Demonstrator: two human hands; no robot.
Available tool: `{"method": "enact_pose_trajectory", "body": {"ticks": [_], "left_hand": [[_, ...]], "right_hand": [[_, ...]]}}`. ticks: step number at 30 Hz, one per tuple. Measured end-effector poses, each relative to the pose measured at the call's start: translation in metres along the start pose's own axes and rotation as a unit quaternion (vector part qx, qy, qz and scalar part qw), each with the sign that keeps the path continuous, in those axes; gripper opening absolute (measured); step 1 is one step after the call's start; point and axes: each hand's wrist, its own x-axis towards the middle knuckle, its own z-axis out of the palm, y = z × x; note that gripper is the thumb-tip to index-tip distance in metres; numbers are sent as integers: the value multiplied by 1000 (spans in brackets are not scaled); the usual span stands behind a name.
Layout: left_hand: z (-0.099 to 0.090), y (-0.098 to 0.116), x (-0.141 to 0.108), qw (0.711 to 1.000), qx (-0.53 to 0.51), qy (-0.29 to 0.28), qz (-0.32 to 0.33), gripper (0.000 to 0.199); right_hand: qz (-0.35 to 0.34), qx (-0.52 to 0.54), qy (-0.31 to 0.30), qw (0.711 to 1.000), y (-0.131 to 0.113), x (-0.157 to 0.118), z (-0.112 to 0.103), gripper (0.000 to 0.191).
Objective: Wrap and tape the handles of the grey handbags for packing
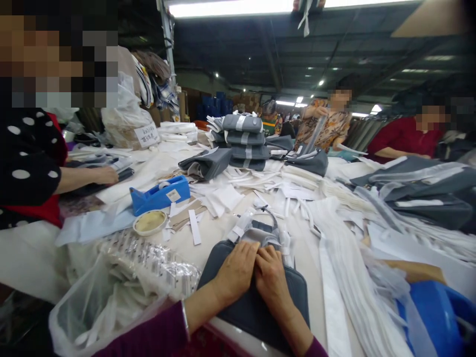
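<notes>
A dark grey-blue handbag (256, 307) lies on the table right in front of me. My left hand (238, 265) and my right hand (271, 275) meet near its upper edge, fingers curled close together. Both sets of fingertips press on a light grey flap or strap (260, 237) at the bag's top; exactly what each one pinches is partly hidden. Beyond my fingers stands the bag's looped handle (273, 218), with clear and white wrapping (243, 223) around it.
A blue tape dispenser (159, 196) and a round shallow dish (149, 222) sit to the left. Stacked handbags (245, 141) stand at the back. Long white strips (340, 267) run down the right, beside a blue object (431, 312). Co-workers stand around the table; one person's hand (107, 175) works at left.
</notes>
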Motion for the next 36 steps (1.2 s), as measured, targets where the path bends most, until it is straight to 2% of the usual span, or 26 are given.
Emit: {"method": "enact_pose_trajectory", "body": {"ticks": [3,6,7,9,11,13,15,18,21,24,30,36], "left_hand": [[13,-2,-4,999,40,15,-17,46],[14,-1,-6,998,67,11,-2,43],[12,0,-6,997,71,3,2,40],[8,1,-4,998,69,-9,6,32],[4,2,-1,998,54,-11,8,27],[1,2,0,999,38,-4,16,25],[1,0,-1,999,31,17,17,22],[4,-1,-3,998,26,46,18,20],[9,-3,-4,997,25,70,24,19],[14,-4,-4,996,27,87,23,17],[17,-5,-3,996,28,84,24,20],[18,-6,-3,995,44,85,38,27]], "right_hand": [[10,83,35,996,3,4,-12,27],[7,87,67,994,5,21,-24,30],[13,63,48,997,5,30,-26,30],[34,-36,-52,997,4,50,-25,30],[58,-152,-157,974,1,69,-21,29],[55,-220,-210,951,0,83,-17,26],[19,-218,-237,946,2,89,-16,23],[-105,-196,-300,927,12,89,-18,17],[-222,-256,-283,897,23,83,-17,11],[-254,-323,-242,879,24,80,-12,11],[-324,-370,-234,839,11,87,-11,14],[-351,-384,-306,797,9,101,-8,19]]}}
